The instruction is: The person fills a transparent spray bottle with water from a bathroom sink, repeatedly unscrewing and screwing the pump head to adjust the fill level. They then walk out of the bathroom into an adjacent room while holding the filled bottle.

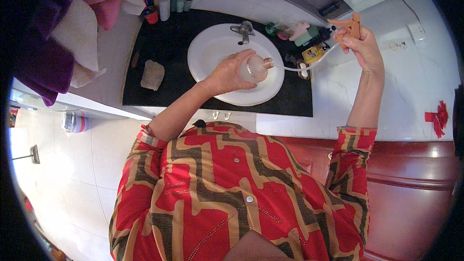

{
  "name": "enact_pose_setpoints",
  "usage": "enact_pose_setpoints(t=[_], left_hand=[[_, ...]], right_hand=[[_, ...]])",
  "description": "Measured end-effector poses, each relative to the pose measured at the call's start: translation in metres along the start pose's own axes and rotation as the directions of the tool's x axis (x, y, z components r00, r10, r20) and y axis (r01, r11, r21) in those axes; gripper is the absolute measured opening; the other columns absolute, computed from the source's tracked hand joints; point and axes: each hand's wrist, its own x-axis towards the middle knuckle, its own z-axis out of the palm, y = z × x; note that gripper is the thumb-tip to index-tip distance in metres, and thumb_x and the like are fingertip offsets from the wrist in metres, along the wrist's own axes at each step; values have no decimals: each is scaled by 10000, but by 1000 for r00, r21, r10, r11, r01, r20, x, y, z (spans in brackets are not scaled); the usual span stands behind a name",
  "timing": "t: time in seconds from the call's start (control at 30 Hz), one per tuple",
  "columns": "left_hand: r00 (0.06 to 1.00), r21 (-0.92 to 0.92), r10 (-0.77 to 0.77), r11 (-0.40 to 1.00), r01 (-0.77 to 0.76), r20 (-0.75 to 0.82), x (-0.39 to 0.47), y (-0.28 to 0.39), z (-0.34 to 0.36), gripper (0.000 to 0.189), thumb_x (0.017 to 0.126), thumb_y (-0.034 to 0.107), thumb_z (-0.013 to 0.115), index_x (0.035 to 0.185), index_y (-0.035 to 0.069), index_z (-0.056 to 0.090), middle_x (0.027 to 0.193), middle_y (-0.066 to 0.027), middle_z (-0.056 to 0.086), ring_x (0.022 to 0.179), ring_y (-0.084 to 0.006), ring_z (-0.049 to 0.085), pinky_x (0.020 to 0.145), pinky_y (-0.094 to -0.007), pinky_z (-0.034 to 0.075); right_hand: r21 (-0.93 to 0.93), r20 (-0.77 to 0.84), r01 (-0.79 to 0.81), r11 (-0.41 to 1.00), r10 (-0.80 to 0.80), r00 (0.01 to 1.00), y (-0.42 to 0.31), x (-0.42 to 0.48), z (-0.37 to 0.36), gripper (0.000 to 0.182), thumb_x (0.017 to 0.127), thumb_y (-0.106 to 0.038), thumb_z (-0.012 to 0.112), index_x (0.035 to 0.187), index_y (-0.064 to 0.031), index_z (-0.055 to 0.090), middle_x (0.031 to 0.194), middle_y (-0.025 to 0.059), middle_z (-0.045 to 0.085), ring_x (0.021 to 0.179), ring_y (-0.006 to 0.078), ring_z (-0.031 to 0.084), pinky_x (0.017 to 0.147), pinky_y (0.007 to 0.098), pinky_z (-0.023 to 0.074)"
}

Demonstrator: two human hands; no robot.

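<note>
My left hand [232,72] grips a clear plastic bottle [253,69] above the white oval washbasin [203,58]. The bottle leans to the right, and its threaded neck has no cap on. Up at the right, my right hand [360,45] holds an orange trigger spray head [353,27]. From this head a long translucent dip tube [299,69] curves down to the bottle's mouth. Whether the tube's end is inside the neck or just before it, I cannot tell. A metal faucet [244,32] stands at the basin's back rim, just beyond the bottle.
The basin sits in a black countertop [174,98] with a beige cloth [152,75] at left. Along the right stand a yellow bottle [313,54], a green pack [306,37] and a soap dish [303,69]. Towels [78,36] hang at left; a red door [406,195] is at right.
</note>
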Motion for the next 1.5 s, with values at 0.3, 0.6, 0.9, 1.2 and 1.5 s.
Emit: enact_pose_setpoints(t=[0.3,0.6,0.9,1.2,1.5], left_hand=[[994,56,72,996,-68,-78,0,-3,0,915,643,277,872,1399,25,423,1256,-224,600,1167,-373,587,1058,-422,452],[991,76,107,992,-102,-75,1,-1,7,900,643,273,868,1393,45,426,1235,-223,611,1158,-380,590,1047,-429,453],[999,33,35,999,-35,-9,1,0,3,931,650,276,878,1423,65,405,1320,-223,560,1231,-390,544,1083,-429,428],[998,-81,-6,997,1,-61,2,0,5,955,648,286,890,1436,56,401,1361,-215,541,1270,-354,535,1102,-410,417],[989,-95,10,995,-24,-148,2,0,0,920,656,312,859,1412,30,417,1298,-226,573,1205,-365,574,1048,-407,453]], right_hand=[[-106,8,-19,994,20,1000,-15,10,21,251,818,-148,749,999,8,671,821,52,651,697,97,563,591,246,431],[-181,13,-53,982,56,998,-20,11,23,242,820,-178,765,966,-9,673,798,31,651,686,88,566,587,239,439],[-272,41,-81,959,95,995,-18,28,41,282,813,-245,775,958,-21,683,819,43,690,709,93,615,598,234,461],[-94,-82,-65,993,57,995,3,24,86,301,800,-224,806,979,-23,671,855,76,714,746,127,662,610,250,489],[21,-87,-71,997,73,994,21,20,131,279,822,-183,791,995,-1,669,886,88,713,770,132,660,629,257,498]])
